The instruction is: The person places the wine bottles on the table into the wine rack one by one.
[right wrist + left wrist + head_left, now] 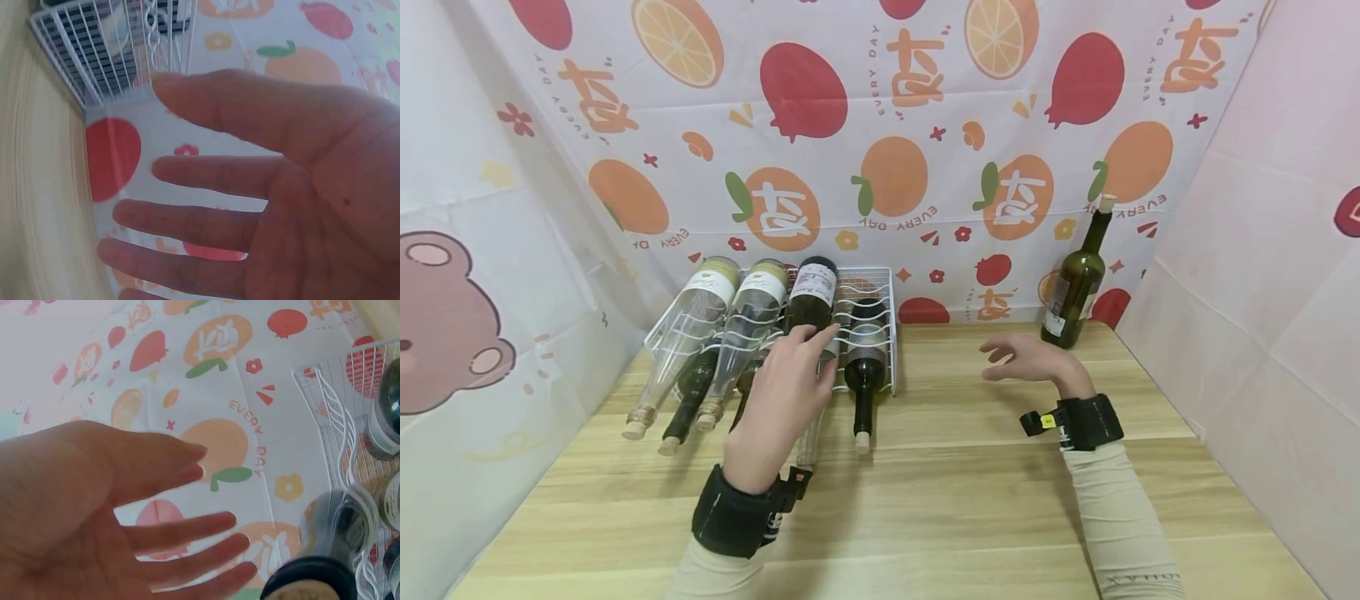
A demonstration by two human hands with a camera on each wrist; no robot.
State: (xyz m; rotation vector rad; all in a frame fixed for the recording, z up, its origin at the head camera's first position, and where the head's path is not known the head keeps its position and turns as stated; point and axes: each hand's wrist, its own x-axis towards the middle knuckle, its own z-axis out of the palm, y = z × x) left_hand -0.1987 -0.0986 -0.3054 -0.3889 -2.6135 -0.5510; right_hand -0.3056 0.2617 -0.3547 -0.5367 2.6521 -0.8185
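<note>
My left hand (782,396) hovers over the front of a white wire bottle rack (892,350), its fingers loosely extended and holding nothing. Its fingertips overlap the lower part of a dark wine bottle with a pale label (813,283). In the left wrist view the palm and spread fingers (194,534) show, with a corked bottle top (309,584) close below. Over the table to the rack's right, my right hand (1033,358) is relaxed, thumb apart from the fingers. Beyond it an upright green wine bottle (1075,292) with a cork stands near the back wall.
Two clear bottles with yellow-white labels (711,287) (763,287) lie tilted on the rack's upper level, necks forward. Below are dark corked bottles (696,387) (865,375), with necks jutting past the rack's front. Printed cloth walls (880,92) enclose the wooden table (970,508).
</note>
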